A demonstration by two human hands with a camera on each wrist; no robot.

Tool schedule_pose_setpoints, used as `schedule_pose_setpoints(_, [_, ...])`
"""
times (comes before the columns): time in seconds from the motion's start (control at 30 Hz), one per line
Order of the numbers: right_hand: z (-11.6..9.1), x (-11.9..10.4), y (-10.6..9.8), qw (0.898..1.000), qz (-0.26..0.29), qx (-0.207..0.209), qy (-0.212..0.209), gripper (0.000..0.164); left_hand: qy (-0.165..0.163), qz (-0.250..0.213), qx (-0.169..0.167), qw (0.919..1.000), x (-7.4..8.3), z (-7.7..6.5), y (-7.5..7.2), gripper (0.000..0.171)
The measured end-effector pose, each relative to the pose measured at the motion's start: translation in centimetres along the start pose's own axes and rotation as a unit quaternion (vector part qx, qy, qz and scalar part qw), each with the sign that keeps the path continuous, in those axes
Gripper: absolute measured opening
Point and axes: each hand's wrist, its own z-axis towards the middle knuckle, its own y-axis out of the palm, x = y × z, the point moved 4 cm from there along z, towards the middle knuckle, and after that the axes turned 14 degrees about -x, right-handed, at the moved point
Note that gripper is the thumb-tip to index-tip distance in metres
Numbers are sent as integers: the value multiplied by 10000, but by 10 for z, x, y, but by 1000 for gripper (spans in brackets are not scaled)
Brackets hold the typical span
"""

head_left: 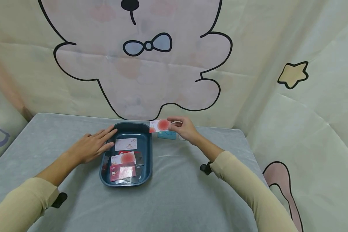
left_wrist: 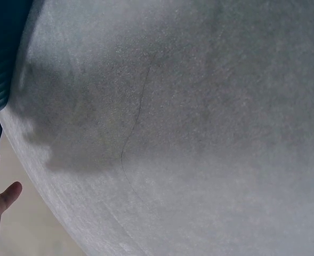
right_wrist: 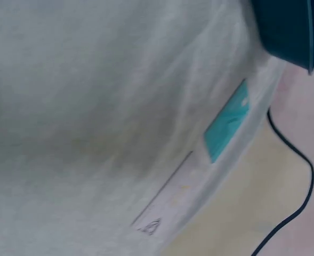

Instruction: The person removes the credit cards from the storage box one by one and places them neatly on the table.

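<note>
My right hand (head_left: 185, 129) pinches a white card with a red circle (head_left: 160, 125) beside the far right corner of a dark blue tray (head_left: 149, 174). The fingers of my left hand (head_left: 94, 143) lie spread and fairly straight at the tray's left rim. Inside the tray are a white card (head_left: 126, 144), a second red-circle card (head_left: 123, 158), a dark pink card (head_left: 122, 171) and several partly covered cards. Just beneath the held card, a teal card (head_left: 167, 135) lies on the table; a white card (right_wrist: 164, 200) shows close by it in the right wrist view.
A grey cloth covers the table (head_left: 174, 199). Behind it hangs a cream curtain (head_left: 249, 48) with a cartoon animal, a star and other drawings. Small black devices (head_left: 206, 168) sit at both wrists.
</note>
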Motion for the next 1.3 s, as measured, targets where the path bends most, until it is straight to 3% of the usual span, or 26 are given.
schedule_pose_setpoints(0.27, [-10, 29, 1, 9988, 352, -275, 194, 38, 47, 17, 64, 10000, 1, 0, 0, 69])
schedule_pose_setpoints(0.57, [-18, 50, 8, 9980, 158, -478, 382, 37, 20, -7, 71, 10000, 1, 0, 0, 69])
schedule_pose_setpoints(0.87, [-22, 67, 11, 9958, -352, -516, 668, 35, 26, 67, 70, 9999, 0, 0, 0, 69])
schedule_pose_setpoints(1.1, [-21, 74, 14, 9856, -1323, -564, 885, 33, 5, 22, 72, 10000, 0, -1, 0, 68])
schedule_pose_setpoints(1.3, [-19, 77, 15, 9819, -1501, -596, 989, 31, -33, -15, 54, 10000, 0, 0, 0, 68])
